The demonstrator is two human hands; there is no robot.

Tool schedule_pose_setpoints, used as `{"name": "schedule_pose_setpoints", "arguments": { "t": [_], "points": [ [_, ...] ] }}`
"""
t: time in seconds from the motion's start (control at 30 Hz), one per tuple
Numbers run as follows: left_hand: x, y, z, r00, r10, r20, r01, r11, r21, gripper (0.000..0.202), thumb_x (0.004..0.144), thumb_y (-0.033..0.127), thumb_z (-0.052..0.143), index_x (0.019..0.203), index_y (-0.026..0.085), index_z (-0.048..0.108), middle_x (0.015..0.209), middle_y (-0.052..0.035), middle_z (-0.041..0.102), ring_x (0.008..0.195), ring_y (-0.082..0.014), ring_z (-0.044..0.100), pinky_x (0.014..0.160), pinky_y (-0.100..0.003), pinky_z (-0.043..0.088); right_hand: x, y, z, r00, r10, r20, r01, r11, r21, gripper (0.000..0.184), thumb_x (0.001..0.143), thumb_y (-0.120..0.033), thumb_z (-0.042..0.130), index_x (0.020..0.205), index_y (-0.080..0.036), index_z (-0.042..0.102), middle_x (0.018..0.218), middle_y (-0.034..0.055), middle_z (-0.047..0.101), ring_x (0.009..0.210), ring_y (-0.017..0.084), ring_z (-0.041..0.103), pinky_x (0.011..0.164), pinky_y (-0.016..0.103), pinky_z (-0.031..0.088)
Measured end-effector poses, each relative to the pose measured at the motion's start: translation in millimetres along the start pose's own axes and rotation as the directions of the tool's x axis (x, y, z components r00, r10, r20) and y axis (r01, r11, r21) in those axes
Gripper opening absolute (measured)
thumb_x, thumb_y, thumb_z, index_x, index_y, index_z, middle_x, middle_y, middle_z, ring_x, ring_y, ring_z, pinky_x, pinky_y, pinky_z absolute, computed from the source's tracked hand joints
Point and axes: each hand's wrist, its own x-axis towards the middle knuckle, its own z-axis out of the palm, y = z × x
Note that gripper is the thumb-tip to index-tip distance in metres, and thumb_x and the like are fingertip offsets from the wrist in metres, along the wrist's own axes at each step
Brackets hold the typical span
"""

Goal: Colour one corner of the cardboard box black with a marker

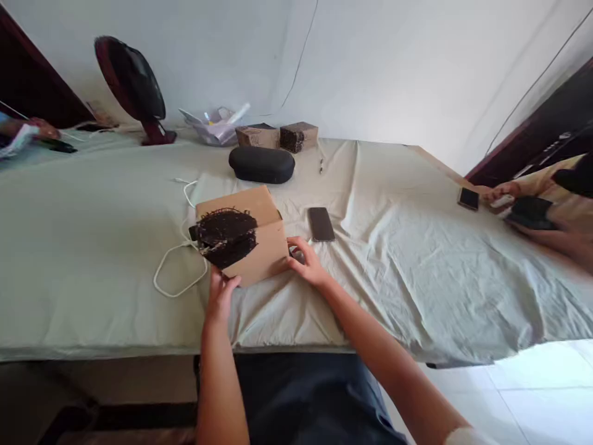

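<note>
A cardboard box (266,250) with a large black scribbled patch is tilted between my two hands over the cloth-covered table. At its lower left corner, my left hand (221,295) grips it with the thumb on the near face and the fingers hidden behind. My right hand (306,262) holds the right edge, thumb and fingers curled around that side. A dark phone (321,224) lies just beyond my right hand. White cable (162,266) loops on the cloth to the left, and a small black piece (193,233) shows at the box's left edge.
Behind the box sit a black oblong case (262,164), two small cardboard boxes (301,136), a pen (321,165) and a basket (215,131). A dark round fan (134,83) stands at the back left. Other people's hands (504,190) are at both table ends; another phone (468,198) lies right.
</note>
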Motion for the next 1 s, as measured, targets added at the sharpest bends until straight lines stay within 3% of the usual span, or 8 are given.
{"name": "schedule_pose_setpoints", "arguments": {
  "t": [0.13,0.27,0.43,0.57,0.63,0.73,0.87,1.0],
  "points": [
    [8,-7,-6.3,0.999,0.024,-0.038,-0.025,0.999,-0.031,0.065,0.066,0.042,0.085,0.124,0.023,0.067,0.119,-0.0074,0.077,0.115,-0.0284,0.071,0.107,-0.042,0.055,0,-5,-6,0.997,-0.051,0.053,0.052,0.999,-0.011,0.066,0.101,-0.064,0.064,0.155,-0.028,0.058,0.149,0.015,0.059,0.141,0.032,0.057,0.122,0.054,0.047],
    [5,2,-3.2,1.0,0.022,-0.023,-0.025,0.991,-0.13,0.063,0.069,0.043,0.085,0.128,0.025,0.07,0.127,-0.0082,0.074,0.123,-0.0287,0.068,0.111,-0.043,0.054,-1,-7,-6,0.99,-0.076,0.122,0.076,0.997,0.002,0.075,0.101,-0.064,0.065,0.168,-0.036,0.044,0.169,0.0127,0.037,0.163,0.034,0.035,0.134,0.056,0.03],
    [1,12,-0.1,0.999,-0.031,-0.019,0.027,0.977,-0.213,0.06,0.072,0.046,0.084,0.129,0.03,0.073,0.132,-0.0078,0.071,0.108,-0.0231,0.067,0.085,-0.033,0.061,-2,-9,-4,0.99,-0.081,0.113,0.078,0.997,0.028,0.097,0.089,-0.073,0.075,0.172,-0.039,0.037,0.177,0.0105,0.02,0.169,0.04,0.021,0.137,0.062,0.02],
    [4,9,-2.6,0.998,-0.047,-0.029,0.039,0.971,-0.236,0.063,0.068,0.044,0.088,0.129,0.035,0.074,0.13,-0.0061,0.069,0.103,-0.0213,0.066,0.07,-0.025,0.057,-4,-12,-4,0.999,0.005,-0.031,0.001,0.985,0.175,0.116,0.08,-0.076,0.082,0.175,-0.038,0.027,0.179,0.0128,0.017,0.165,0.042,0.027,0.133,0.062,0.029],
    [6,6,-4.2,1.0,-0.021,0.002,0.021,0.979,-0.203,0.066,0.067,0.043,0.09,0.131,0.036,0.072,0.132,-0.0065,0.068,0.109,-0.0227,0.066,0.073,-0.026,0.058,-5,-13,-3,0.991,0.107,-0.085,-0.074,0.945,0.319,0.12,0.079,-0.073,0.084,0.175,-0.039,0.021,0.179,0.0134,0.019,0.158,0.039,0.04,0.13,0.06,0.036],
    [7,4,-5.2,0.996,0.05,0.07,-0.039,0.989,-0.145,0.078,0.07,0.053,0.09,0.142,0.036,0.066,0.148,-0.0105,0.061,0.126,-0.0283,0.064,0.082,-0.03,0.061,-4,-13,-3,0.952,0.255,-0.167,-0.144,0.859,0.492,0.116,0.076,-0.071,0.086,0.172,-0.038,0.029,0.174,0.0122,0.036,0.151,0.035,0.049,0.127,0.056,0.04],
    [-1,15,-2.6,0.98,0.19,0.053,-0.181,0.973,-0.141,0.106,0.069,0.082,0.082,0.162,0.045,0.046,0.171,-0.0126,0.041,0.142,-0.0366,0.057,0.092,-0.043,0.064,-1,-13,-5,0.861,0.416,-0.292,-0.106,0.71,0.696,0.106,0.07,-0.067,0.087,0.162,-0.037,0.045,0.162,0.0098,0.053,0.145,0.035,0.056,0.12,0.056,0.048],
    [-9,32,0.7,0.956,0.291,0.034,-0.281,0.944,-0.173,0.119,0.065,0.086,0.083,0.167,0.048,0.037,0.176,-0.0114,0.038,0.163,-0.0425,0.037,0.116,-0.059,0.053,-1,-26,-10,0.831,0.473,-0.292,-0.099,0.643,0.759,0.097,0.069,-0.06,0.086,0.156,-0.035,0.052,0.159,0.0094,0.058,0.139,0.037,0.062,0.114,0.058,0.054]
  ]
}}
